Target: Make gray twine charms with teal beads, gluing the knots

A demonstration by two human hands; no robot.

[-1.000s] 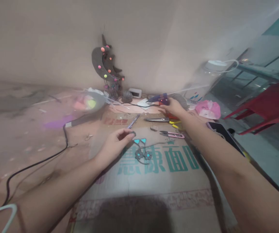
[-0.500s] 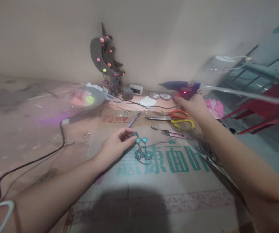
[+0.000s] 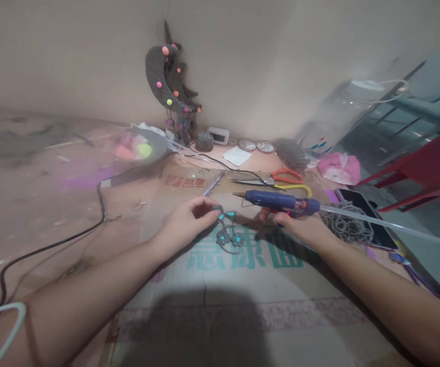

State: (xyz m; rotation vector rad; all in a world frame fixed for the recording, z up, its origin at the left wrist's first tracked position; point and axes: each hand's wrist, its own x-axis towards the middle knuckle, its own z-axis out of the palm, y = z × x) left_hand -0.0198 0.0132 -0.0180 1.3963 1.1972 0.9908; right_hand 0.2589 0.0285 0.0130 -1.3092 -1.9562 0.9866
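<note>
My left hand (image 3: 191,218) pinches the top of a small grey cord ornament (image 3: 230,238), which has flower shapes and turquoise pieces, just above the cardboard (image 3: 220,285). In my right hand (image 3: 300,227) is a blue hot glue gun (image 3: 281,201), gripped by its handle. Its nozzle points left, above and to the right of the ornament. A clear glue stick (image 3: 380,223) juts out from its back, and a small red light glows near my fingers. Scissors (image 3: 277,179) with orange and yellow handles lie behind the gun. Beyond my left fingertips rests a pen (image 3: 215,182).
A grey moon decoration (image 3: 158,76) with coloured balls stands against the wall. Yarn balls (image 3: 204,141), a white digital device (image 3: 218,135) and two round cases line the back. At right are a plastic bottle (image 3: 338,117), tangled yarn (image 3: 350,221) and a red chair (image 3: 422,165).
My right hand has brought the glue gun down and toward me, from the back of the cardboard to beside the ornament. My left hand still holds the ornament in nearly the same place.
</note>
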